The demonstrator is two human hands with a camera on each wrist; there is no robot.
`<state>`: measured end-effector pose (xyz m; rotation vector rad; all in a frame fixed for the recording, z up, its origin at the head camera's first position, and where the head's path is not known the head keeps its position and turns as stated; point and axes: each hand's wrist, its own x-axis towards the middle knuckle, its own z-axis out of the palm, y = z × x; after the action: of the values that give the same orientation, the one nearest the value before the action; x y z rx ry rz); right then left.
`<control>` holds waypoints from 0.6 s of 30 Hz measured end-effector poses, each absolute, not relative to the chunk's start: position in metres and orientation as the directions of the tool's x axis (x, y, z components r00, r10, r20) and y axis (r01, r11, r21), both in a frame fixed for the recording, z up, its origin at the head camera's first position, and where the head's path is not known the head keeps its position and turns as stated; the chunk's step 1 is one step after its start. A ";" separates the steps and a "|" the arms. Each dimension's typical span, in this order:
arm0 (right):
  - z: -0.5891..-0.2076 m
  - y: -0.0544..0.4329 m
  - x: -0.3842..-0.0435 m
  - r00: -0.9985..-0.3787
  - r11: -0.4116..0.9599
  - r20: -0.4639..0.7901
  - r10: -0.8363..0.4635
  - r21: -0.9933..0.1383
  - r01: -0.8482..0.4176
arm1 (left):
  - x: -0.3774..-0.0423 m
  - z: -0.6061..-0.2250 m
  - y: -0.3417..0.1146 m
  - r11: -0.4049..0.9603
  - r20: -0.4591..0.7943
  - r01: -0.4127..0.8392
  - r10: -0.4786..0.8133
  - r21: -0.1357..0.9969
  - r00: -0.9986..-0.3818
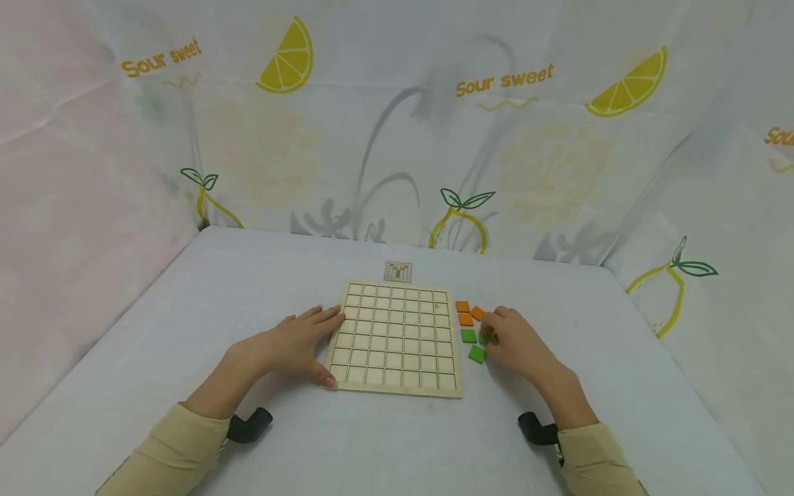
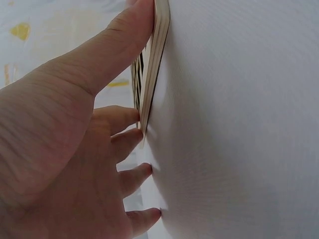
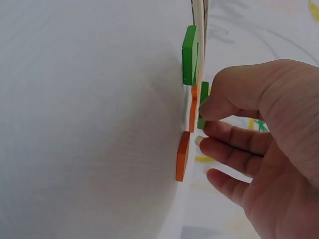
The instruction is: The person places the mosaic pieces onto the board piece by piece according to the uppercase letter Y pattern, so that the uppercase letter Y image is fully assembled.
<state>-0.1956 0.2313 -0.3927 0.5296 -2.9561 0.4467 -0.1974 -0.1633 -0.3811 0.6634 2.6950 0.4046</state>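
Observation:
A square wooden grid board [image 1: 393,339] lies on the white table. My left hand [image 1: 282,350] rests at its left side with fingers spread, the thumb on the near left corner and fingertips at the edge. In the left wrist view, the thumb touches the board's layered edge [image 2: 158,45]. My right hand [image 1: 517,348] pinches a green square tile [image 3: 204,89] between thumb and index finger, right of the board. Two more green tiles [image 1: 468,336] lie beside it. Three orange tiles [image 1: 466,319] lie just above them; the fingers are close to the rightmost one.
A small card with a grid pattern [image 1: 398,271] lies behind the board. White cloth [image 1: 397,441] covers the table, and a lemon-printed curtain [image 1: 397,138] hangs around the back and sides. Each wrist wears a black strap mount [image 1: 249,426].

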 end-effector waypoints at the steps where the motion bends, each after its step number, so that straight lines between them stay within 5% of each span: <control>1: -0.393 0.232 -0.196 -0.931 0.894 0.163 -0.327 -0.266 -0.361 | -0.197 -0.381 -0.163 0.852 -0.254 0.392 0.488 0.348 -0.835; 18: -0.385 0.221 -0.201 -0.880 0.841 0.253 -0.403 -0.277 -0.465 | -0.199 -0.384 -0.167 0.837 -0.232 0.417 0.511 0.355 -0.828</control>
<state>-0.2007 0.2209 -0.3848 0.6741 -2.8349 0.4967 -0.1990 -0.1672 -0.3844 0.7010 2.6985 0.4169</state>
